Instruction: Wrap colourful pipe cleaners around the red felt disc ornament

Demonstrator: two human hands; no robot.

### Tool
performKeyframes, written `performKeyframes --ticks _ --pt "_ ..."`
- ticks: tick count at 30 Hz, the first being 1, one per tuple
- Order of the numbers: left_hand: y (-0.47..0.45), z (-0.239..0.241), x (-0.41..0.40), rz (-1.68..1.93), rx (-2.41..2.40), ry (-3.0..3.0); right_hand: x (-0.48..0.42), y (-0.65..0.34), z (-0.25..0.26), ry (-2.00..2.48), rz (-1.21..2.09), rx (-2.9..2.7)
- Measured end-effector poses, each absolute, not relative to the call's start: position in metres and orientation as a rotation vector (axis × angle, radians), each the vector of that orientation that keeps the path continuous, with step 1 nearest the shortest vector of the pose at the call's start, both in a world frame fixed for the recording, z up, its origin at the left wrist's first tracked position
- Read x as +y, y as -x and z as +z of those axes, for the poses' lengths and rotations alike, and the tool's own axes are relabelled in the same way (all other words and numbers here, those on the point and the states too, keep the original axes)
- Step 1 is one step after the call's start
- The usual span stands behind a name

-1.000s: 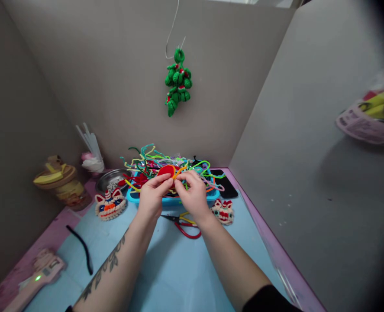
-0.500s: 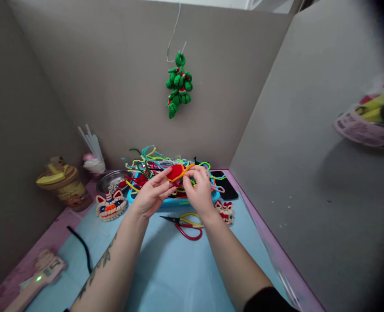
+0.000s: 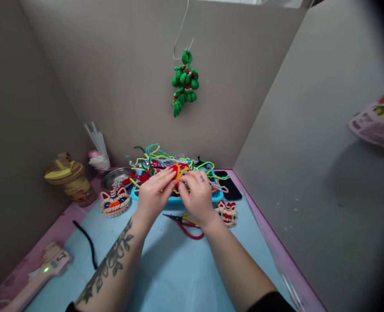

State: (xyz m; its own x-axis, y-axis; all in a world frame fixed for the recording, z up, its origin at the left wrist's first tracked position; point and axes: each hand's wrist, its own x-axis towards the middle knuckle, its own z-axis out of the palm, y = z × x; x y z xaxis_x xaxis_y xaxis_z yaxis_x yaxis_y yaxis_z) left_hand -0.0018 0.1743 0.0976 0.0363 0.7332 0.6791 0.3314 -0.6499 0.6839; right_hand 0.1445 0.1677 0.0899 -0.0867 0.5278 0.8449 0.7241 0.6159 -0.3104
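Note:
In front of the blue basket of tangled pipe cleaners, my left hand is closed on a red and orange pipe-cleaner piece. My right hand pinches the orange pipe cleaner of the same piece, its fingertips close to those of the left. The fingers hide much of the piece. Scissors with red and yellow handles lie on the table under my hands. A cream animal face made of pipe cleaners rests to the left, and a smaller red and cream one is beside my right wrist.
A metal bowl with small white bits sits left of the basket. Farther left is a lidded cup. A pink device with a green light, a black pipe cleaner and a dark phone lie about. A green ornament hangs behind.
My left hand has turned over, now back upward, and its spread fingers have closed around the piece. The red disc has tilted and is now mostly covered. The view has shifted slightly left.

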Motion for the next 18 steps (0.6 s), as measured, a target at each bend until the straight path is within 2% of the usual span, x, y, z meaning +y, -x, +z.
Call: performKeyframes --ticks 11,18 --pt "-0.002 0.088 0.177 1.640 1.103 -2.059 0.168 -0.139 0.086 1.070 -0.173 -1.729" --pt "-0.005 0.081 0.180 1.712 1.209 -2.402 0.169 -0.137 0.082 1.030 -0.167 -1.713"
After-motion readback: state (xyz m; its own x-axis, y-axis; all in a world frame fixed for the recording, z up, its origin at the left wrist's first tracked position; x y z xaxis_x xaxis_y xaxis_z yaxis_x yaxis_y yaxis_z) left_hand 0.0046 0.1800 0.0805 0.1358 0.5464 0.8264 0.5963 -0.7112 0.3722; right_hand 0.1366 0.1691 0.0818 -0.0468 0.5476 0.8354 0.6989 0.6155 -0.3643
